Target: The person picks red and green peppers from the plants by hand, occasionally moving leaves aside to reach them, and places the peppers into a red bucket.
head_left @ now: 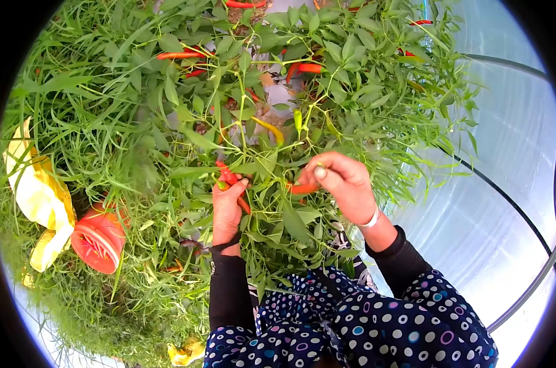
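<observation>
My left hand [227, 208] is closed around red chili peppers [229, 176], which stick out above and below its thumb; a green stem end shows by the thumb. To the right, my right hand [342, 181] has thumb and forefinger pinched together with a small green bit between the tips, perhaps a stem. A red chili pepper [302, 189] juts out to the left from under its fingers, where part of it is hidden. Leafy pepper plants [296, 224] surround both hands. Just above them hang a yellow-orange pepper [270, 130] and a green pepper [298, 119].
A red bucket [99, 239] lies tilted in the grass at left, with red peppers inside. Beside it is a yellow-and-white bag [42, 190]. More red peppers [303, 69] hang farther up. Plastic sheeting [474, 153] with dark pipes [505, 196] stands at right.
</observation>
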The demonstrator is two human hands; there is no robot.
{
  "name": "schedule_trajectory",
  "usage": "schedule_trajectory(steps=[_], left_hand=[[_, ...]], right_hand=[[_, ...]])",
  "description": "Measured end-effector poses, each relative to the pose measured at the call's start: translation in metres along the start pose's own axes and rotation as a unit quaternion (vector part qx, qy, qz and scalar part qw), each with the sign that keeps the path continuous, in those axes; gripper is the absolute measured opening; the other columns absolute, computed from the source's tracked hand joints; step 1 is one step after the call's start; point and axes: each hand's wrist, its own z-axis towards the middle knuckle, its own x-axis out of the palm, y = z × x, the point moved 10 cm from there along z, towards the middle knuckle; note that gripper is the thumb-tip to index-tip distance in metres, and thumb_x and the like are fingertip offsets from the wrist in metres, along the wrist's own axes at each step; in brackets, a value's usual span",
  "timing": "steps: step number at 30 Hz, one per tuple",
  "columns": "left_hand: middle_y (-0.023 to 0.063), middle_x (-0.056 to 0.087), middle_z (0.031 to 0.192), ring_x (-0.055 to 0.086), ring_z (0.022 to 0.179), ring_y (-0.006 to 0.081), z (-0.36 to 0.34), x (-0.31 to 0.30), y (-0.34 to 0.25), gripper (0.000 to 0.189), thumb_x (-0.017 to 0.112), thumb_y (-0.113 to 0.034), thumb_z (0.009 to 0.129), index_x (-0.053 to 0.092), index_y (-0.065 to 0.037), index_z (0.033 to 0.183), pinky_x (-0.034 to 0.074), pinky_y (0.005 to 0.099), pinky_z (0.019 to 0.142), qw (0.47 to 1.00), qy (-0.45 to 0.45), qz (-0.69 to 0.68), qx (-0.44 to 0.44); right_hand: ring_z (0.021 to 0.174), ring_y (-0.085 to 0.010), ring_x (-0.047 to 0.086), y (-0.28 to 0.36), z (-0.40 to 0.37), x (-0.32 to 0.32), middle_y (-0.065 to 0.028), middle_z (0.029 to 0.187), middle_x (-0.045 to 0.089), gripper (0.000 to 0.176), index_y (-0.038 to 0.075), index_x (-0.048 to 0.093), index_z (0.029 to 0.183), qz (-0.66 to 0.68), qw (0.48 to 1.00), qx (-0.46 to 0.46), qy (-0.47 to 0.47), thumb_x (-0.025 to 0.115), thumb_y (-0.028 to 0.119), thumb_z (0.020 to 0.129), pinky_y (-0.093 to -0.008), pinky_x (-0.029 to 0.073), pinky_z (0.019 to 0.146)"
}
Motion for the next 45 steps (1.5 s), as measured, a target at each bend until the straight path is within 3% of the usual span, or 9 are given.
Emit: schedule_trajectory(steps=[2, 10, 23, 28, 33, 38, 41, 42, 45], left_hand=[[0.0072, 0.055, 0.084, 0.057, 0.079, 0.0217, 0.002, 0.010, 0.009, 0.015, 0.057, 0.006, 0.073, 0.051, -0.002, 0.084, 0.046, 0.0311, 0.070, 0.994, 0.055, -0.080, -0.041], [0.0095, 0.056, 0.096, 0.053, 0.085, 0.0228, 0.003, 0.009, 0.026, 0.031, 0.059, 0.002, 0.069, 0.052, 0.000, 0.100, 0.044, 0.0375, 0.072, 0.976, 0.123, -0.166, -0.067], [0.0170, 0.055, 0.104, 0.055, 0.089, 0.0272, 0.023, -0.005, 0.063, 0.060, 0.062, -0.007, 0.064, 0.039, 0.001, 0.119, 0.044, 0.0394, 0.075, 0.934, 0.212, -0.232, -0.169], [0.0181, 0.058, 0.094, 0.057, 0.079, 0.0269, 0.023, -0.015, 0.082, 0.060, 0.062, -0.007, 0.065, 0.039, 0.002, 0.119, 0.044, 0.0370, 0.074, 0.935, 0.210, -0.211, -0.191], [0.0186, 0.059, 0.091, 0.058, 0.078, 0.0278, 0.026, -0.013, 0.076, 0.058, 0.062, -0.008, 0.065, 0.041, 0.002, 0.118, 0.044, 0.0367, 0.073, 0.938, 0.220, -0.199, -0.181], [0.0185, 0.059, 0.094, 0.058, 0.080, 0.0293, 0.026, -0.010, 0.073, 0.058, 0.063, -0.008, 0.064, 0.042, 0.002, 0.117, 0.045, 0.0382, 0.072, 0.932, 0.225, -0.213, -0.188], [0.0181, 0.058, 0.098, 0.058, 0.080, 0.0297, 0.024, -0.008, 0.068, 0.059, 0.064, -0.008, 0.062, 0.043, 0.001, 0.117, 0.046, 0.0395, 0.071, 0.937, 0.199, -0.213, -0.191], [0.0177, 0.057, 0.101, 0.058, 0.080, 0.0298, 0.025, -0.011, 0.068, 0.059, 0.064, -0.008, 0.062, 0.044, 0.001, 0.116, 0.046, 0.0404, 0.070, 0.941, 0.178, -0.210, -0.195], [0.0164, 0.056, 0.102, 0.057, 0.086, 0.0303, 0.029, -0.009, 0.067, 0.060, 0.065, -0.009, 0.061, 0.044, 0.000, 0.116, 0.046, 0.0421, 0.071, 0.939, 0.201, -0.213, -0.179]], right_hand=[[0.053, -0.0105, 0.048, -0.021, 0.035, -0.009, 0.0009, 0.065, 0.048, 0.015, 0.003, 0.054, 0.092, 0.254, 0.965, 0.058, -0.037, 0.054, 0.017, 0.086, -0.0236, 0.040, 0.052], [0.045, -0.0155, 0.041, -0.139, 0.177, -0.104, -0.0028, 0.055, 0.043, 0.017, 0.006, 0.047, 0.073, 0.324, 0.845, 0.100, -0.413, 0.056, 0.014, 0.085, -0.0301, 0.038, 0.048], [0.049, -0.0155, 0.042, -0.204, 0.174, -0.179, -0.0024, 0.056, 0.041, 0.023, 0.008, 0.044, 0.084, 0.271, 0.787, 0.136, -0.538, 0.057, 0.026, 0.084, -0.0269, 0.038, 0.047], [0.050, -0.0144, 0.042, -0.178, 0.212, -0.174, -0.0031, 0.060, 0.043, 0.027, 0.010, 0.042, 0.079, 0.401, 0.831, 0.082, -0.376, 0.063, 0.027, 0.081, -0.0278, 0.040, 0.045], [0.050, -0.0187, 0.044, -0.170, 0.181, -0.189, -0.0076, 0.062, 0.046, 0.025, 0.005, 0.042, 0.082, 0.287, 0.832, 0.134, -0.456, 0.053, 0.027, 0.088, -0.0317, 0.042, 0.044], [0.074, -0.0266, 0.054, -0.125, 0.139, -0.185, -0.0131, 0.087, 0.053, 0.023, 0.002, 0.043, 0.096, 0.294, 0.838, 0.119, -0.445, 0.044, 0.024, 0.091, -0.0379, 0.050, 0.067], [0.086, -0.0285, 0.054, -0.069, 0.140, -0.170, -0.0149, 0.097, 0.054, 0.022, 0.000, 0.045, 0.102, 0.328, 0.878, 0.043, -0.345, 0.046, 0.018, 0.088, -0.0380, 0.048, 0.076], [0.080, -0.0214, 0.053, -0.049, 0.143, -0.149, -0.0083, 0.089, 0.054, 0.026, 0.001, 0.046, 0.108, 0.350, 0.920, 0.073, -0.163, 0.048, 0.018, 0.088, -0.0312, 0.045, 0.066], [0.069, -0.0111, 0.045, 0.005, 0.120, -0.125, 0.0011, 0.078, 0.045, 0.031, 0.003, 0.046, 0.114, 0.329, 0.942, 0.064, -0.031, 0.050, 0.020, 0.088, -0.0230, 0.035, 0.055]])
